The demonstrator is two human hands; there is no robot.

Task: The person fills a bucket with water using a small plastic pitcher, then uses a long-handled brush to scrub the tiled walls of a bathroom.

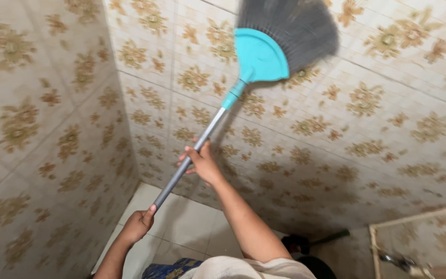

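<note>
A person raises a broom [280,41] against a tiled wall [367,129] in a narrow washroom corner, seen from the head camera looking down along both arms. The broom's teal head and grey bristles sit at twelve o'clock in the view, pressed to the floral-patterned tiles and blurred with motion. Its grey handle [189,160] slants down toward seven o'clock. The right hand [202,163], near the centre of the frame, has its fingers wrapped around the middle of the handle; the left hand [139,223], at about seven o'clock, closes its fingers on the handle's lower end (thumb up along the shaft).

The brushing looks to be in mid-course: the bristles are working the upper part of the wall, and the lower tiles at about four o'clock look darker and perhaps grimy or wet, so they may remain to be done. How much of the wall has been covered cannot be told, since no clear line divides cleaned from uncleaned tile.

At six o'clock lies a pale tiled floor [181,222]; at five o'clock, a metal tap [396,261] shows beside a low tiled ledge [424,232].
</note>
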